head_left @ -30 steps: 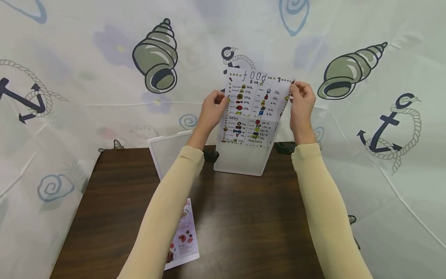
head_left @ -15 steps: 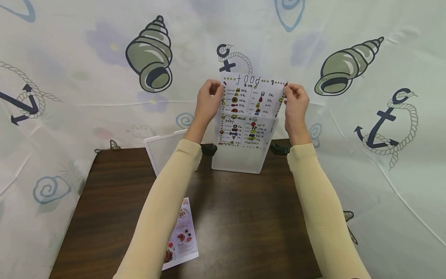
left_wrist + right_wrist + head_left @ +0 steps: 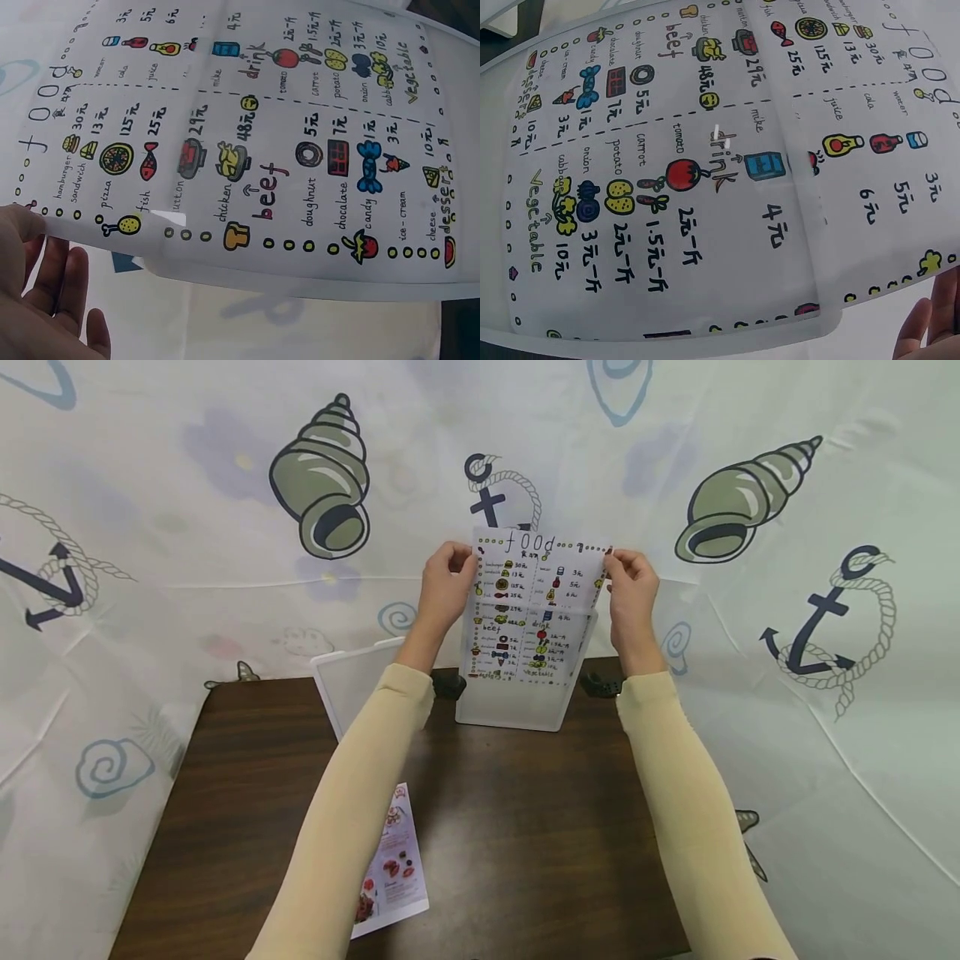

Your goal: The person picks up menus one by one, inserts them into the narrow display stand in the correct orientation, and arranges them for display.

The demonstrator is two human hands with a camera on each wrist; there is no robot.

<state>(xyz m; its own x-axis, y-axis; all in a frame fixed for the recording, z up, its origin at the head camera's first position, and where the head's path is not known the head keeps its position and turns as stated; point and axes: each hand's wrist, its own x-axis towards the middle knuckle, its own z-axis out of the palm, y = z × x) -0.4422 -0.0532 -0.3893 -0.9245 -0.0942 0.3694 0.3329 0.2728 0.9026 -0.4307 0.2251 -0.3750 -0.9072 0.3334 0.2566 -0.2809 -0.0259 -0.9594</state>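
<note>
A handwritten food menu sheet (image 3: 536,572) with small coloured drawings stands upright, its lower part behind the clear front of a sign holder (image 3: 510,704). The sheet's top sticks out above the front panel's edge. My left hand (image 3: 446,581) pinches its upper left edge between thumb and fingers. At the upper right corner, my right hand (image 3: 633,597) pinches the paper the same way. In the left wrist view the left thumb lies on the sheet (image 3: 255,150), other fingers behind it. Only some fingers of the right hand (image 3: 934,319) show in the right wrist view.
A second white-framed holder (image 3: 352,681) stands to the left, partly hidden by the left sleeve. A printed purple menu (image 3: 393,868) lies on the brown table (image 3: 540,827), partly under the left forearm. A patterned cloth (image 3: 420,443) hangs behind.
The menu sheet has moved down deeper into the holder, both hands staying on its upper edges. The right hand has come slightly down and left. The holder stays standing.
</note>
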